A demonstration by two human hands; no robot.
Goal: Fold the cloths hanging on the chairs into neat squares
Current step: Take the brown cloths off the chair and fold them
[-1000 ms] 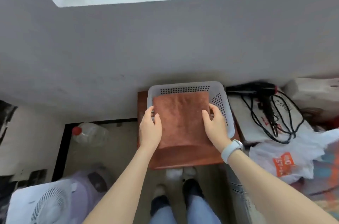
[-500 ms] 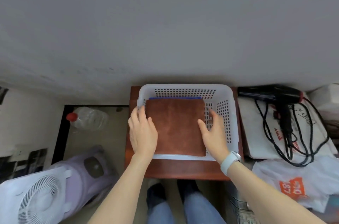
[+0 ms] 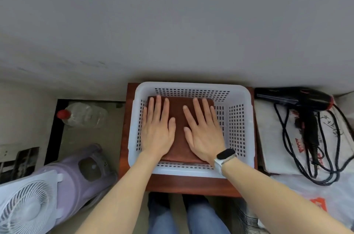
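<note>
Most of brown cloth (image 3: pixel 179 130) under left hand (image 3: pixel 158 134), right hand (image 3: pixel 204 135).

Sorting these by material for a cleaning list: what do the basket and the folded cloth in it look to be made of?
Basket: white moulded plastic, semi-glossy; smooth rounded rim, walls pierced with regular rectangular holes. Brown cloth: soft matte fabric with a faint nap, perhaps microfibre or suede-like; the weave is too fine to tell.
</note>
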